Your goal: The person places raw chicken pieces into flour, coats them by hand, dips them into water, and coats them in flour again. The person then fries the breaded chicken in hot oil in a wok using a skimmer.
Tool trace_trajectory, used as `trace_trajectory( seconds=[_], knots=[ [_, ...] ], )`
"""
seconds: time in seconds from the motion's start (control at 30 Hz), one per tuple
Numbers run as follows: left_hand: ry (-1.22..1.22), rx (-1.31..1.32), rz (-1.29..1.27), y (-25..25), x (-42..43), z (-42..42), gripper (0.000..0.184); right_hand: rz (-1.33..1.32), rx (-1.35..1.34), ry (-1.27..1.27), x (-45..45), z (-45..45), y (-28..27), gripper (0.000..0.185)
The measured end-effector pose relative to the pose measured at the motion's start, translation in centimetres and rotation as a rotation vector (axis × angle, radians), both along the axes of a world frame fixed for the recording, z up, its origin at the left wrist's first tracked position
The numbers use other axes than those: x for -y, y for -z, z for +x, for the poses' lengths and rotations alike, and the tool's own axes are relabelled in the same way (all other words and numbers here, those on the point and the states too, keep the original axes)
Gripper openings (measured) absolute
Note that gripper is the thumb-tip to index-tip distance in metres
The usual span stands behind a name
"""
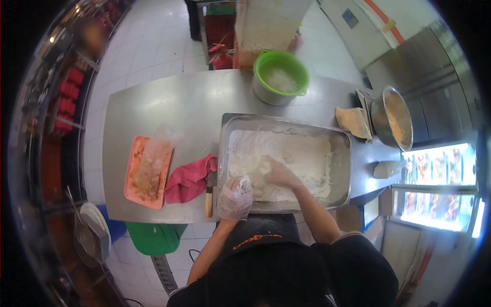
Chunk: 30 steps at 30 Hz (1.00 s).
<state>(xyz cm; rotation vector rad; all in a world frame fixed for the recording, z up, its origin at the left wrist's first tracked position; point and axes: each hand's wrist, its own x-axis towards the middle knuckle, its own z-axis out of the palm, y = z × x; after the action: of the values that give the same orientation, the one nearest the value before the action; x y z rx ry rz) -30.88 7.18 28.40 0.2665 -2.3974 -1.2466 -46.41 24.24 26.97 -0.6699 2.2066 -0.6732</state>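
A deep metal tray [347, 174] on the steel table holds white flour [307, 153]. My left hand [236, 198], in a clear plastic glove dusted with flour, is curled at the tray's near left corner; what it holds, if anything, I cannot make out. My right hand [279, 173] reaches into the flour near the tray's middle, and its fingers are blurred and partly hidden by flour. Left of the tray lie a knife with a wooden handle [208, 202] and a crumpled red cloth [188, 179].
A pink tray [166, 179] with a plastic bag of food [148, 174] lies at the left. Behind the metal tray stands a green-rimmed pot [271, 94]. At the right are a metal bowl [378, 117], a paper bag [352, 121] and a small plastic bag [386, 169].
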Motion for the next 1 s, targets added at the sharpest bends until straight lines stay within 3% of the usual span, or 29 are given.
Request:
trace_trajectory(
  seconds=[0.03, 0.07, 0.1, 0.17, 0.23, 0.33, 0.37, 0.43, 0.57, 0.63, 0.67, 0.73, 0.77, 0.87, 0.93, 0.97, 1.0],
  knots=[
    [-0.019, 0.003, 0.003, 0.2, 0.0, 0.2, 0.030, -0.209, -0.028, 0.115, -0.6, -0.5, -0.3, 0.081],
    [-0.039, -0.001, -0.023, 0.6, -0.1, 0.1, 0.032, -0.207, -0.026, 0.108, -1.0, -1.2, -0.4, 0.081],
    [-0.052, -0.008, -0.047, 0.8, -0.3, 0.0, 0.034, -0.180, 0.221, 0.166, -0.9, -2.2, -1.8, 0.083],
    [-0.024, -0.026, -0.036, 1.1, -0.1, 0.0, 0.035, -0.150, 0.462, 0.228, -2.2, -4.1, 0.3, 0.085],
    [-0.006, -0.042, -0.036, 1.0, 0.0, 0.0, 0.036, 0.230, -0.094, 0.300, -3.8, -6.0, 8.9, 0.092],
    [-0.001, -0.038, -0.008, 0.8, 0.1, 0.3, 0.036, 0.371, -0.312, 0.403, -0.6, -4.8, 6.4, 0.096],
    [-0.008, -0.037, -0.009, 0.8, 0.1, 0.3, 0.036, 0.369, -0.313, 0.406, 0.1, -4.3, 7.9, 0.096],
    [-0.003, -0.036, -0.007, 0.8, -0.1, 0.2, 0.035, 0.448, -0.635, 0.267, 1.1, -2.6, 12.6, 0.099],
    [-0.005, -0.006, -0.014, 0.6, -0.3, 0.2, 0.034, 0.197, -0.365, 0.276, 3.6, -0.3, 10.2, 0.083],
    [-0.004, -0.037, 0.005, 0.7, 0.0, 0.0, 0.033, 0.063, -0.264, -0.265, 2.3, -1.8, 9.0, 0.071],
    [-0.001, -0.045, -0.008, 1.0, 0.1, 0.1, 0.032, 0.061, -0.262, -0.274, 1.5, -2.3, 8.5, 0.071],
    [-0.015, -0.051, -0.015, 1.1, 0.0, 0.2, 0.031, -0.059, -0.314, 0.182, -0.2, -3.4, 7.3, 0.054],
    [-0.030, -0.054, -0.016, 1.0, -0.1, 0.2, 0.029, -0.056, -0.310, 0.179, -1.0, -3.7, 6.5, 0.054],
    [-0.004, -0.045, -0.057, 1.4, -0.1, 0.0, 0.026, 0.347, -0.307, 0.080, -2.7, -5.4, 4.5, 0.043],
    [0.012, -0.022, -0.104, 1.5, -0.1, 0.0, 0.025, 0.296, -0.285, 0.478, -2.9, -6.8, 6.4, 0.047],
    [0.006, -0.027, -0.061, 1.5, -0.2, 0.0, 0.025, 0.293, -0.281, 0.476, -3.0, -7.1, 7.8, 0.047],
    [0.005, -0.033, -0.018, 1.5, -0.2, -0.1, 0.024, 0.227, -0.490, 0.306, -3.2, -7.4, 9.6, 0.046]
  ],
)
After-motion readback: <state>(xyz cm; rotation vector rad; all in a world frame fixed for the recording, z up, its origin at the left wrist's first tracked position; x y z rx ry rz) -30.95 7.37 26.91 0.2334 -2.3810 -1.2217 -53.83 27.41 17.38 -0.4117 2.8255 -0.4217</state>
